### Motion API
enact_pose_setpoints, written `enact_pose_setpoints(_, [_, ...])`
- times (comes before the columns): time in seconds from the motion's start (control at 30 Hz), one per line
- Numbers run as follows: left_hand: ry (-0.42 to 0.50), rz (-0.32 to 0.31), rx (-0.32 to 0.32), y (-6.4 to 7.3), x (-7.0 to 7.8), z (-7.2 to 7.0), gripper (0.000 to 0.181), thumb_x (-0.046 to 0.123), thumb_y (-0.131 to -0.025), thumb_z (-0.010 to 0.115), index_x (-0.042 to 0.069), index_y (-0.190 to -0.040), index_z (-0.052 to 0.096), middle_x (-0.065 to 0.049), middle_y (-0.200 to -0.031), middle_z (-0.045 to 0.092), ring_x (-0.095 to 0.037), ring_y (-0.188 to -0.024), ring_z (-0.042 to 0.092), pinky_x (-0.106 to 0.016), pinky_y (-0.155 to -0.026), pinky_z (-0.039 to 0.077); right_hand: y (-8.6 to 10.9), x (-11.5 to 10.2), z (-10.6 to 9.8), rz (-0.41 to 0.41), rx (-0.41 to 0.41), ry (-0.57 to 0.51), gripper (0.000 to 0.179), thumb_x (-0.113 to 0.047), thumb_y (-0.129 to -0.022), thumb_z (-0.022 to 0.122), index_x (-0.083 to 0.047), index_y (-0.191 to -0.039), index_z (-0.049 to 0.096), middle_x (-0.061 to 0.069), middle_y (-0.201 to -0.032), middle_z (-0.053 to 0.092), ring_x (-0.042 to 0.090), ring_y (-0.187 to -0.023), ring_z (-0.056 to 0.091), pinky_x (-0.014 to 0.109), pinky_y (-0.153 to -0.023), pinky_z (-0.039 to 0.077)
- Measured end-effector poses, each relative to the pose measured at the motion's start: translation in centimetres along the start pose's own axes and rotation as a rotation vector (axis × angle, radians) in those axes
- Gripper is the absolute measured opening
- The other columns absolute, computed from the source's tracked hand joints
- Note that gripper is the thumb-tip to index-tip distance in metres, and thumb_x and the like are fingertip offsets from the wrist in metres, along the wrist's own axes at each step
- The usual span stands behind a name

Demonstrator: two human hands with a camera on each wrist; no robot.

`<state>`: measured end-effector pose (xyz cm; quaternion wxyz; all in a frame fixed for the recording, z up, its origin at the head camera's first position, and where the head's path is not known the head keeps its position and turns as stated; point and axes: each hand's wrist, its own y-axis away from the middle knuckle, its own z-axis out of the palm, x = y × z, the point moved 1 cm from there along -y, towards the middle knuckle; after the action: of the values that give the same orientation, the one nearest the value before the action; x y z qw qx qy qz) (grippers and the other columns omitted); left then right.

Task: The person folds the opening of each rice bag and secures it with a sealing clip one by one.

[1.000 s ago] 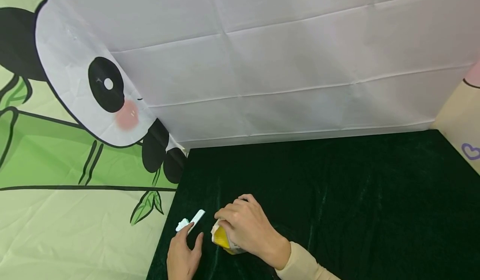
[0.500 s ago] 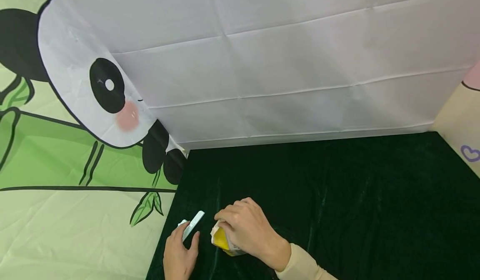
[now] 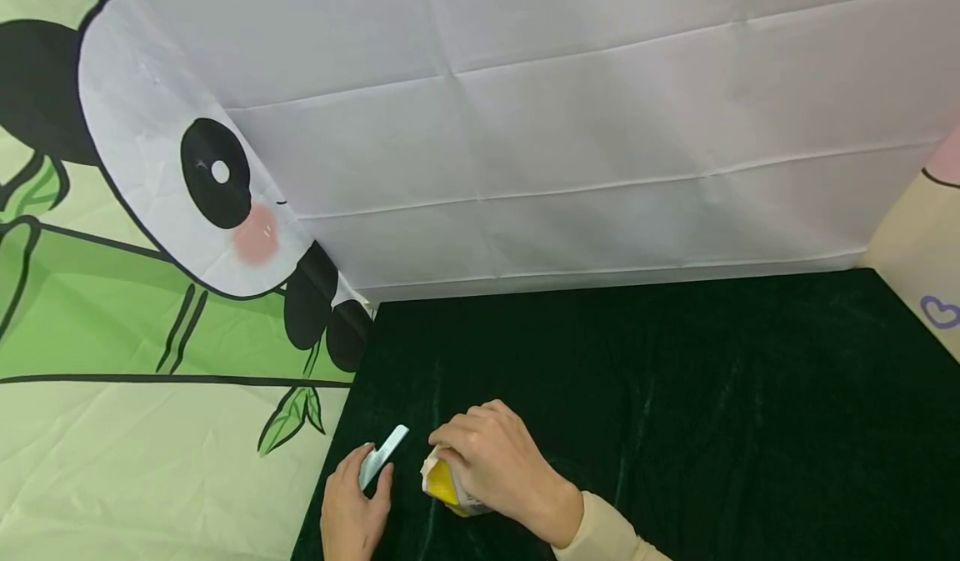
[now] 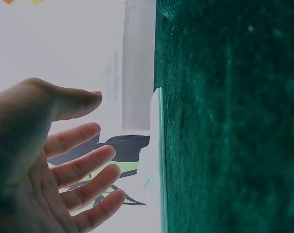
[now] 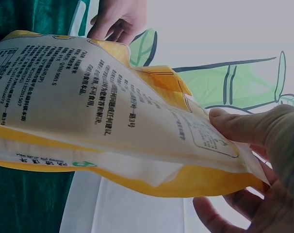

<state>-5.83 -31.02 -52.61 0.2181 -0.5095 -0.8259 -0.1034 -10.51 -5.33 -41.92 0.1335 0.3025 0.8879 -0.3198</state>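
Sleeve fabric (image 3: pixel 603 532), cream-coloured, reaches the wrist of the right hand (image 3: pixel 497 465), which is clamped on a soft, film-like bag (image 3: pixel 444 484), yellow and off-white with rows of dark printed characters. In the right wrist view, the thumb lies on the printed face near one end while fingers support the opposite side. The bag is at the hand's left, over a dark green, velvety cloth (image 3: pixel 675 394); whether its base touches the cloth I cannot tell.

Left of the bag and apart from it, the left hand (image 3: pixel 354 498) has its thumb and fingers parted; the left wrist view shows the fingers spread. Just left of the bag, a slim, flat, pale mint strip (image 3: pixel 384 454) shows in the gap between thumb and forefinger; whether they touch it I cannot tell.

Farther left of the bag hangs a light green fabric (image 3: pixel 112 478) bearing a black-and-white cartoon panda (image 3: pixel 142 111). Well beyond the bag, a creased white sheet (image 3: pixel 570 127) rises behind the green cloth. Far to the bag's right stands a cream panel (image 3: pixel 907 248) with a purple heart outline (image 3: pixel 927 312).
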Motion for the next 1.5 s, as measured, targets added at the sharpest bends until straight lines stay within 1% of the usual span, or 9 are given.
enact_pose_setpoints(0.23, [0.003, -0.004, -0.002, -0.4, 0.0, 0.0, 0.051, 0.028, -0.101, 0.071, 0.006, -0.146, 0.06, -0.024, -0.153, 0.055, -0.046, -0.131, 0.055, -0.065, -0.108, 0.048, -0.1, 0.2, -0.2, -0.01, -0.005, -0.004, 0.01, -0.022, -0.1, 0.076, -0.021, -0.109, 0.082, -0.011, -0.104, 0.081, 0.002, -0.089, 0.07, 0.023, -0.089, 0.055])
enact_pose_setpoints(0.5, [-0.02, 0.0, -0.001, -0.9, 0.0, 0.1, 0.052, 0.027, -0.1, 0.073, 0.004, -0.145, 0.06, -0.027, -0.154, 0.054, -0.049, -0.133, 0.053, -0.068, -0.109, 0.046, -0.1, 0.3, -0.3, -0.023, -0.007, 0.008, 0.01, -0.022, -0.1, 0.076, -0.021, -0.108, 0.082, -0.011, -0.104, 0.081, 0.003, -0.089, 0.071, 0.023, -0.089, 0.055])
enact_pose_setpoints(0.63, [-0.023, 0.01, -0.008, -1.0, -0.3, 0.2, 0.053, 0.028, -0.1, 0.073, 0.003, -0.145, 0.06, -0.027, -0.153, 0.054, -0.05, -0.134, 0.053, -0.068, -0.111, 0.046, -0.1, 0.0, -0.1, -0.025, 0.002, 0.01, 0.01, -0.022, -0.1, 0.077, -0.021, -0.108, 0.082, -0.011, -0.104, 0.081, 0.002, -0.089, 0.071, 0.022, -0.088, 0.054])
enact_pose_setpoints(0.93, [-0.034, 0.011, -0.041, -1.6, -1.2, 0.0, 0.054, 0.028, -0.1, 0.072, 0.003, -0.146, 0.059, -0.029, -0.154, 0.053, -0.051, -0.136, 0.051, -0.069, -0.112, 0.045, -0.1, -0.7, 0.3, -0.006, 0.003, 0.013, 0.01, -0.022, -0.101, 0.076, -0.021, -0.108, 0.082, -0.011, -0.104, 0.081, 0.002, -0.089, 0.07, 0.022, -0.088, 0.054])
enact_pose_setpoints(1.17, [-0.031, -0.006, -0.082, -1.8, -1.5, -0.1, 0.055, 0.027, -0.101, 0.072, 0.001, -0.147, 0.057, -0.03, -0.155, 0.051, -0.052, -0.137, 0.05, -0.069, -0.113, 0.044, -0.2, -1.0, 0.3, 0.002, -0.003, 0.02, 0.01, -0.022, -0.101, 0.075, -0.021, -0.109, 0.082, -0.011, -0.104, 0.081, 0.002, -0.089, 0.07, 0.023, -0.089, 0.055])
enact_pose_setpoints(1.5, [-0.038, -0.034, -0.103, -2.0, -1.8, -0.2, 0.058, 0.026, -0.1, 0.073, -0.001, -0.148, 0.054, -0.032, -0.155, 0.049, -0.053, -0.137, 0.049, -0.071, -0.113, 0.043, -0.3, -1.3, 0.3, 0.011, -0.008, 0.016, 0.01, -0.023, -0.101, 0.075, -0.022, -0.109, 0.082, -0.012, -0.104, 0.081, 0.001, -0.089, 0.069, 0.023, -0.089, 0.054])
